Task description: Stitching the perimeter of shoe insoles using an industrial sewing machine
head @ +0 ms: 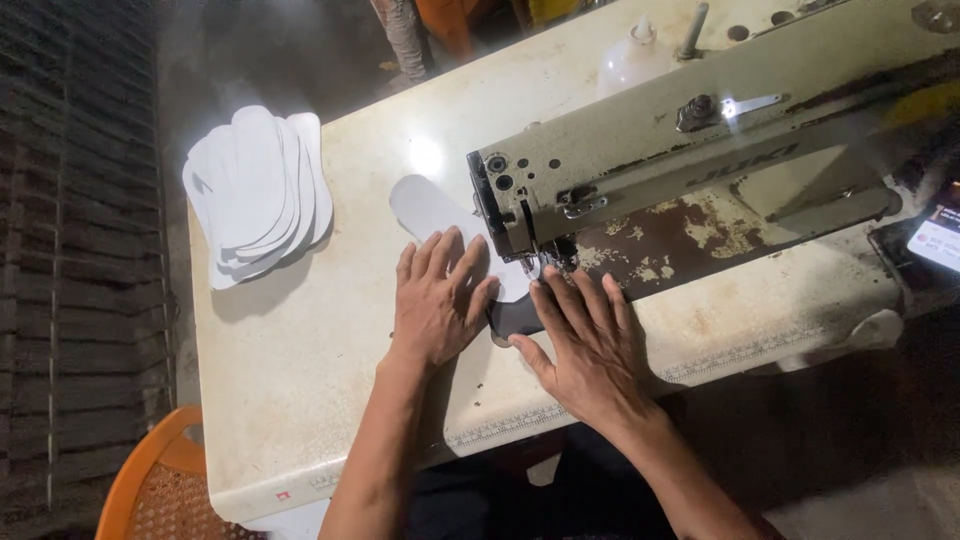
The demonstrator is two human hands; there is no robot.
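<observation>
My left hand [437, 298] lies flat, fingers spread, on a white insole-shaped piece [425, 208] that runs under the head of a cream sewing machine [690, 130]. My right hand [585, 340] presses flat beside it, fingers pointing at the needle area [540, 265]. Between the two hands a dark strip of material [513, 317] shows on top of the white piece. Both hands press down without gripping anything.
A stack of several white insole-shaped pieces [258, 195] sits at the table's far left. The worn white table [300, 380] has a ruler strip along its front edge. A phone screen [938, 238] glows at right. An orange chair [150, 480] stands lower left.
</observation>
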